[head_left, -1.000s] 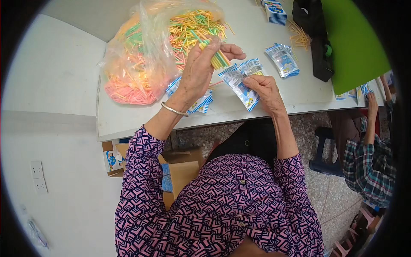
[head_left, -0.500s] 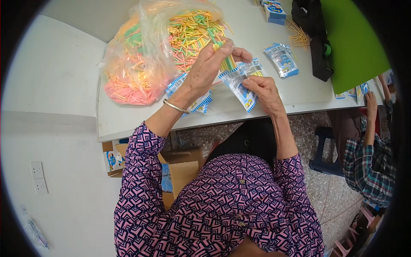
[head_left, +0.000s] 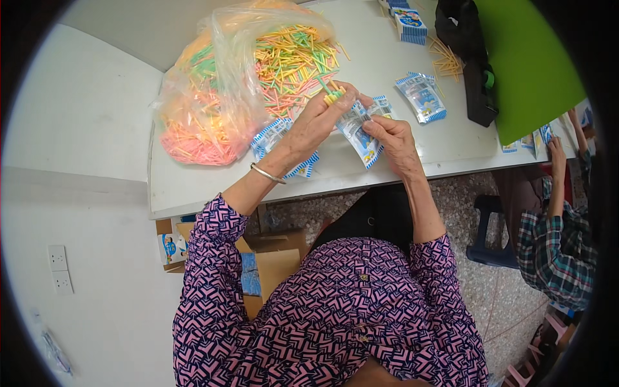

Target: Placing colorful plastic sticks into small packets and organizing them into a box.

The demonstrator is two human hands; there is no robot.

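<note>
My left hand (head_left: 317, 124) is closed round a small bunch of thin yellow, green and pink sticks (head_left: 333, 97), whose upper ends poke out above the fingers. Directly below it is a blue-and-white packet (head_left: 362, 143), pinched at its side by the thumb and fingers of my right hand (head_left: 401, 147). The lower ends of the sticks are hidden behind my left hand and the packet's top, so I cannot tell how far in they reach. Another similar packet (head_left: 383, 105) lies just behind. More flat packets (head_left: 305, 166) rest under my left wrist.
A large clear plastic bag (head_left: 222, 97) of coloured sticks (head_left: 293, 58) lies open at the back left. To the right are stacked packets (head_left: 422, 97), loose yellow sticks (head_left: 446, 59), small boxes (head_left: 410, 24), a black tape dispenser (head_left: 480, 97) and a green board (head_left: 535, 71). A co-worker's hand (head_left: 558, 155) is far right.
My left hand has lowered and closed in on the packet; less of the sticks' length shows below its fingers. My right hand keeps its pinch on the packet.
</note>
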